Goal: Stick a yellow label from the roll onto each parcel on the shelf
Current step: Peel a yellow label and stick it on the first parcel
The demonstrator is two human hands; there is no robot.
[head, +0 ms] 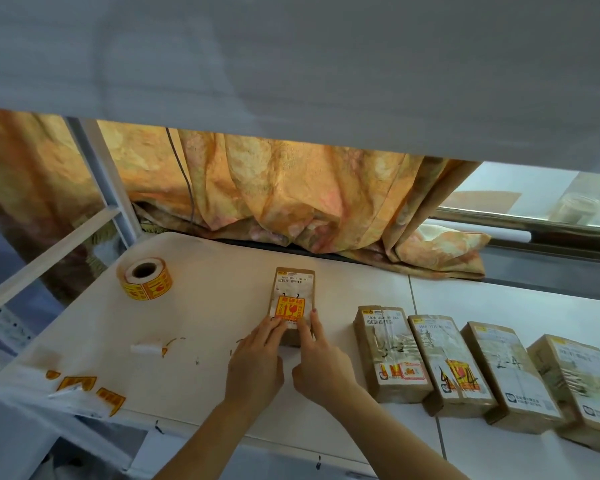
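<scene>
Five brown parcels lie on the white shelf (201, 306): one apart near the middle, and four side by side in a row to the right. Both hands are on the middle parcel (292, 299), which lies flat with its long side running away from the person. A yellow label (289, 309) sits on its upper face, over the white shipping slip. The left hand (257, 358) has its fingers spread flat and presses on the label's lower left corner; the right hand (317, 362) is loosely curled, with one finger pressing the label's lower right edge and another resting along the parcel's right side. Neither hand grips anything; both only press down.

My reading is that the sticking step for this parcel is nearly finished, with the label being smoothed down. The roll of labels (145, 283) lies on its side, well to the left of the parcel. Torn yellow scraps (83, 382) and a bit of white backing (147, 348) lie near the shelf's front left edge.

In the row, the first parcel (390, 355) and second parcel (449, 363) show yellow and red stickers near their front ends. The third parcel (509, 375) shows none that I can see, and the fourth parcel (582, 386) is partly cut off. The next move probably calls for lifting the hands, reaching left to the roll, peeling a fresh label and carrying it to an unlabelled parcel
</scene>
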